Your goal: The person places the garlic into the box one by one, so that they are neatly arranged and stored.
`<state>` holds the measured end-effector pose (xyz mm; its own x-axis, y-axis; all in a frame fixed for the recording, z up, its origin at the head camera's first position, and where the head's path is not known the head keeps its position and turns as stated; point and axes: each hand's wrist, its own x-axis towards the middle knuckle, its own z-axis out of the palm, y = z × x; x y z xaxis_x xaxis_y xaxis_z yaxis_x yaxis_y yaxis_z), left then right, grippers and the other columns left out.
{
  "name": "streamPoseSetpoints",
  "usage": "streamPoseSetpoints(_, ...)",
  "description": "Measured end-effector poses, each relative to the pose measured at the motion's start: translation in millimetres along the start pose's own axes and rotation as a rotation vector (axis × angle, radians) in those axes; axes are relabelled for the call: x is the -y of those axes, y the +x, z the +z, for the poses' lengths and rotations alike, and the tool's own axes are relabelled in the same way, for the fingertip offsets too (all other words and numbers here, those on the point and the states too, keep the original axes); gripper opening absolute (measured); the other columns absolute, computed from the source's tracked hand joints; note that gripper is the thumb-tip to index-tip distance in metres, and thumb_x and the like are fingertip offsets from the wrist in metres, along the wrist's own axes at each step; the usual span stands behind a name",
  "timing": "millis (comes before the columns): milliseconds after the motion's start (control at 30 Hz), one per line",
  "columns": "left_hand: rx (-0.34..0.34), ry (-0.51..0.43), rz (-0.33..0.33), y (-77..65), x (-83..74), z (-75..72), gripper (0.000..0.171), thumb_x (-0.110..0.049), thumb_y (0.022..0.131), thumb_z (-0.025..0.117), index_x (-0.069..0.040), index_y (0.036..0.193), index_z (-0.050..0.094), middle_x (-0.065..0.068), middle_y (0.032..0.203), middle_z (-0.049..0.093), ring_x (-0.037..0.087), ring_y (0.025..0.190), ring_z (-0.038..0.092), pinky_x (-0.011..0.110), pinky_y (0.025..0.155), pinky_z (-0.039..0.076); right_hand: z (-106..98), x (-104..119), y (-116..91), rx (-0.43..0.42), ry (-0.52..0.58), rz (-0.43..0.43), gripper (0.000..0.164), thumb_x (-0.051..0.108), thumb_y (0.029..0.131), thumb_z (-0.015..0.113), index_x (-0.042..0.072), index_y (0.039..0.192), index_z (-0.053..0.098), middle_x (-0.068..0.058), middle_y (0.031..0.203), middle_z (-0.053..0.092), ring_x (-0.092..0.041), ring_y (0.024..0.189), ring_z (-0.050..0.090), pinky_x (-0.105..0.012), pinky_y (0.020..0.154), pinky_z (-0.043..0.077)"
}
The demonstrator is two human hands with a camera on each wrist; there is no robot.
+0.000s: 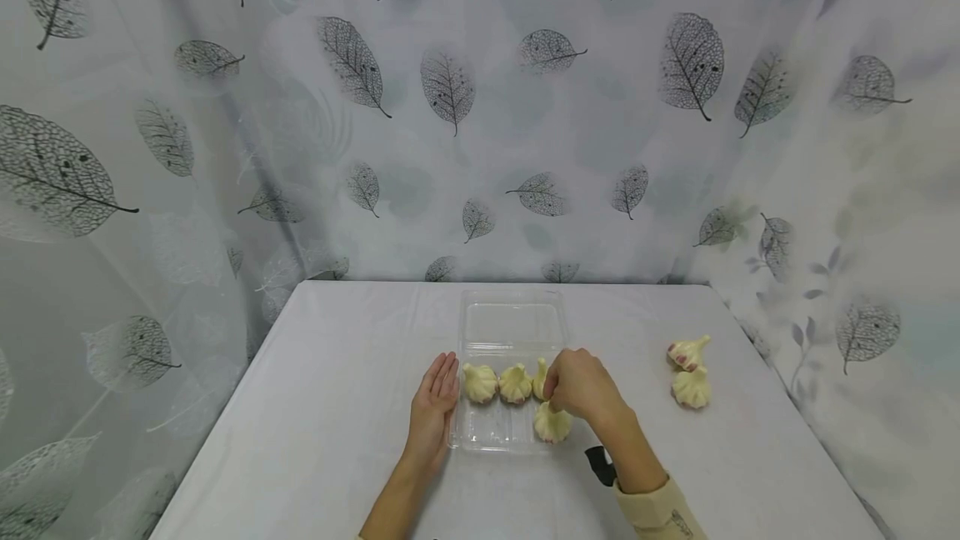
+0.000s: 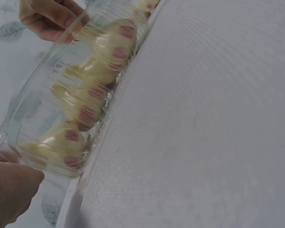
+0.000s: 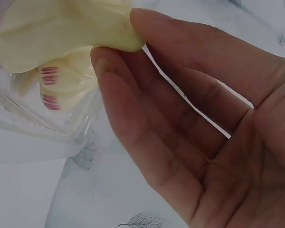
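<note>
A clear plastic clamshell box (image 1: 480, 440) stands on the table with its lid folded back. Three garlic bulbs (image 1: 480, 383) sit in a row across its middle, the right one partly covered by my right hand (image 1: 585, 386). That hand pinches the stem of another garlic bulb (image 1: 552, 423) between thumb and fingertips, at the box's front right; the right wrist view shows the pinched stem (image 3: 128, 40) close up. My left hand (image 1: 433, 407) rests along the box's left wall with fingers fairly straight. In the left wrist view, that hand (image 2: 14, 190) touches the box's end.
Two more garlic bulbs (image 1: 690, 387) lie together on the right of the white-covered table (image 1: 337, 407). The transparent lid (image 1: 513, 319) lies open behind the box. A leaf-patterned curtain (image 1: 487, 148) hangs behind and at both sides.
</note>
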<state>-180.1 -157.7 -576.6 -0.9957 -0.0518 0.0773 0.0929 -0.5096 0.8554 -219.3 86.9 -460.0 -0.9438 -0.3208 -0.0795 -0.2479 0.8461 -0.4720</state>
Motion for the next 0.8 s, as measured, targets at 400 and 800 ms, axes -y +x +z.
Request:
streamPoseSetpoints(400,-0.006,-0.001,0.0,-0.4,-0.7,0.9,0.067,0.015,0.104,0.035,-0.002,0.165,0.014,0.015,0.173,0.016,0.027,0.16,0.015,0.028,0.126,0.027,0.6,2.2,-2.3,0.037,-0.035,0.015,0.022,0.0,0.069,0.093,0.015,0.072,0.076,0.007,0.073,0.067,-0.017,0.068,0.059,-0.036,0.06,0.055)
streamPoseSetpoints(800,-0.004,0.002,0.006,-0.4,-0.4,1.7,0.068,0.015,0.103,0.035,-0.001,0.165,0.013,0.016,0.173,0.016,0.027,0.16,0.014,0.027,0.126,0.028,-4.5,3.9,-3.0,0.005,-0.047,-0.01,0.02,0.004,0.071,0.093,0.016,0.073,0.077,0.008,0.072,0.067,-0.014,0.067,0.059,-0.034,0.06,0.056)
